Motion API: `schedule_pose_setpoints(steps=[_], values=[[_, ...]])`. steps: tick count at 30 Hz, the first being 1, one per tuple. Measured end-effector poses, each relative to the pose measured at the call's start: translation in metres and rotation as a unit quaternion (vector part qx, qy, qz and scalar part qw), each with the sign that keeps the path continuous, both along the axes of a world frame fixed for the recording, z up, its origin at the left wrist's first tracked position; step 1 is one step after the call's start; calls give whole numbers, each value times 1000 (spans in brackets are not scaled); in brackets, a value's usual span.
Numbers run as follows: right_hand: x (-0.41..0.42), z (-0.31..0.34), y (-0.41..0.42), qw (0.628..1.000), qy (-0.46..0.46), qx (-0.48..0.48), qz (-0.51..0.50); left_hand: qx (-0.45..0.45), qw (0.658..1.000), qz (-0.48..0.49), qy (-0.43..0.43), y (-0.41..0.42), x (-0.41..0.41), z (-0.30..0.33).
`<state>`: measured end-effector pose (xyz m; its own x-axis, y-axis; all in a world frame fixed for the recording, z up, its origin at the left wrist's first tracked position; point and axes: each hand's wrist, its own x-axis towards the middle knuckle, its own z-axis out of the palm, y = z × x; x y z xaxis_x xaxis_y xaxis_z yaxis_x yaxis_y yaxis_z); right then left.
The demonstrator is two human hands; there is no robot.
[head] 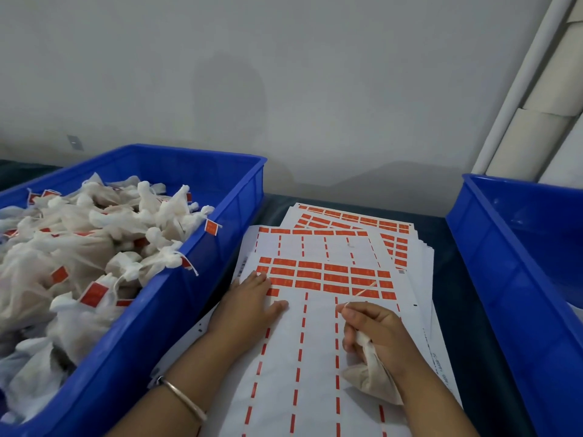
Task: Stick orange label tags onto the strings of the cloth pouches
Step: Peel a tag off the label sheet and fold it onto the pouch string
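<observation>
A stack of white label sheets (pixel 315 357) lies between two bins, its top sheet carrying rows of orange labels (pixel 334 277). My left hand (pixel 252 304) lies flat on that sheet, fingertips at the left end of the orange rows. My right hand (pixel 375 332) grips a white cloth pouch (pixel 372 376) and pinches its string (pixel 361 293), which stretches up and to the right over the labels. The pouch body hangs below my palm.
A blue bin (pixel 151 310) on the left holds several white pouches, many with orange tags on their strings. Another blue bin (pixel 504 263) stands at the right. More label sheets (pixel 356 220) fan out behind. A grey wall rises at the back.
</observation>
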<state>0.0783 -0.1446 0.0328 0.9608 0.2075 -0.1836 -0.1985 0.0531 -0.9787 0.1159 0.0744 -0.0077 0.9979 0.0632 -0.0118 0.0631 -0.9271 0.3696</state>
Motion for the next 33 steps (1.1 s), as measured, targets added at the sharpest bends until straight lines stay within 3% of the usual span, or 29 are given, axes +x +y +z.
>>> schedule_pose_setpoints(steps=[13,22,33], values=[[-3,-1,5,1000,-3,-10,1,-26,999,23,-6,-4,0,-2],[-3,0,5,1000,-5,-13,2,30,999,16,-34,-6,-2,4],[-2,-1,5,1000,-17,-20,2,-22,996,43,-80,-7,-9,1]])
